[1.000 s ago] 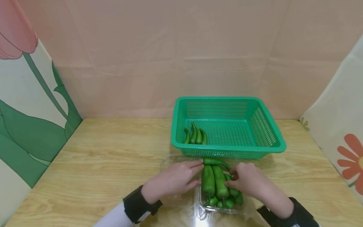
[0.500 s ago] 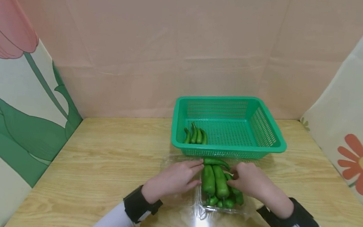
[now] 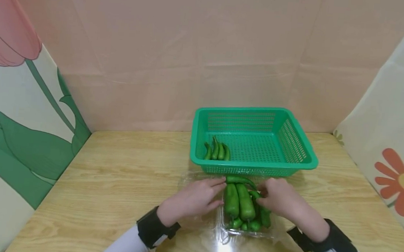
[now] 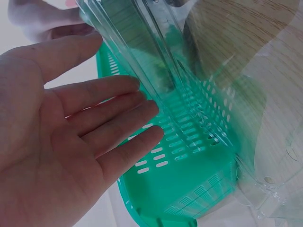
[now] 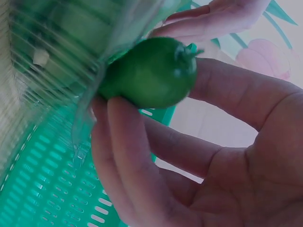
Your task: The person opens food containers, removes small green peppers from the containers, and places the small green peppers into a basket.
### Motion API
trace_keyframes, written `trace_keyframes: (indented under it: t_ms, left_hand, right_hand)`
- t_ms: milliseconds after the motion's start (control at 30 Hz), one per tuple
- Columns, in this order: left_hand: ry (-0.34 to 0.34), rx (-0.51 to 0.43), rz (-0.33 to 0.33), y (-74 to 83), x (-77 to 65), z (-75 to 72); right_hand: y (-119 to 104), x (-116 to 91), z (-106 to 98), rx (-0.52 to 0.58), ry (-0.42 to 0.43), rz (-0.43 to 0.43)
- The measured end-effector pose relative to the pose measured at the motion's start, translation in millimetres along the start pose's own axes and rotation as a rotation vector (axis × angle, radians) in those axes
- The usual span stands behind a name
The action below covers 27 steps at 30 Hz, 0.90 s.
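A clear plastic box (image 3: 230, 231) full of long green peppers (image 3: 232, 200) sits at the front edge of the green basket. My right hand (image 3: 280, 199) is at the box's right side; in the right wrist view it pinches a green pepper (image 5: 151, 73) between thumb and fingers, its stem end outward. At the box's left side rests my left hand (image 3: 193, 197). Its fingers are nearly straight, lying against or close to the clear plastic wall (image 4: 142, 61), and it holds nothing. One curved pepper (image 3: 240, 180) lies across the box's far end.
Behind the box stands a green plastic basket (image 3: 253, 162) with several small green peppers (image 3: 216, 149) at its left end. The box's clear lid (image 3: 188, 177) lies folded out to the left on the wooden table (image 3: 130, 163). Printed cloth surrounds the table.
My right hand has shifted slightly up and away, and the pepper at the box's right side has moved a little under it. My left hand has stayed in place.
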<state>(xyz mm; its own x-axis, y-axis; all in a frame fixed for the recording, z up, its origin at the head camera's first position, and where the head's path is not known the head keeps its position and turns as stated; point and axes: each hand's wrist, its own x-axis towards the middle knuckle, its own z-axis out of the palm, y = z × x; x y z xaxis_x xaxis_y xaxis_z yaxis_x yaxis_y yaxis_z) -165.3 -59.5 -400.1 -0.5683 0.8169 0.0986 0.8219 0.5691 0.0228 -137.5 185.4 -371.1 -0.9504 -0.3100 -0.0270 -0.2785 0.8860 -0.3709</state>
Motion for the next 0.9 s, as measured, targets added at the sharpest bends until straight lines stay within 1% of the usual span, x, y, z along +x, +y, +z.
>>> trace_keyframes:
  t_ms: [400,667,800,900]
  left_hand:
    - [0.012,-0.005,0.005,-0.2,-0.1,1.4]
    - [0.015,-0.001,0.01,-0.5,0.1,1.5]
    - [0.018,0.003,0.015,-0.9,0.3,2.6]
    - [0.016,0.002,0.016,-0.7,0.6,2.7]
  right_hand:
    - [4,-3,-5,0.01,0.013,-0.05]
    - [4,-5,-11,-0.001,0.017,-0.041]
    - [3,-6,-14,0.003,0.003,-0.015]
    - [3,-7,-16,0.028,-0.008,0.001]
